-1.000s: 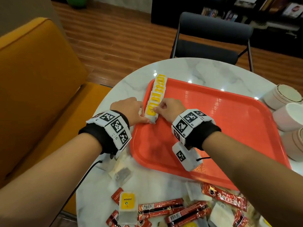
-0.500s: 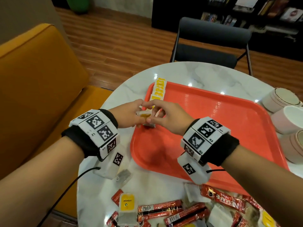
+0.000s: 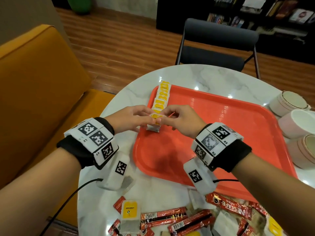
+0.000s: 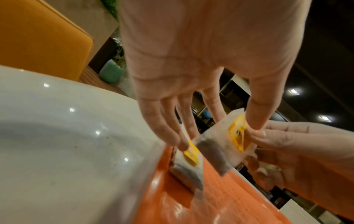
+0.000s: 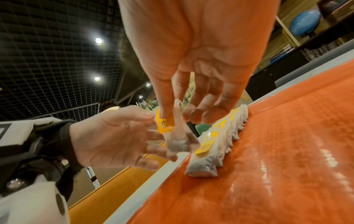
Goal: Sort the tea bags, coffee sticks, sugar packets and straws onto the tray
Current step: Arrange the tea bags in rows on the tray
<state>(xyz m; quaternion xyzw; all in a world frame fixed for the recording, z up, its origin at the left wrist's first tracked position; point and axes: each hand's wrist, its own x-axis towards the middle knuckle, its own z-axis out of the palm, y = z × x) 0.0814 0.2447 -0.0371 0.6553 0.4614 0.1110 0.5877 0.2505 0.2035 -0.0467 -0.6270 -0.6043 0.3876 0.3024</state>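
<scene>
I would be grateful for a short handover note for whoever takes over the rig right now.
Left hand and right hand: both pinch one tea bag, lifted above the near end of the tea bag row.
Done: that row lies along the left edge of the orange tray.
Left: place this bag, then sort the coffee sticks and loose tea bags on the table. No straws visible.

Head view high over the tray (image 3: 221, 133); wrist views close, low, facing inward across it.

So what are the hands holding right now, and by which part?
One tea bag, lifted above the tray. Both the left hand and right hand pinch it at its top end, around the yellow tag; the pouch hangs free.
</scene>
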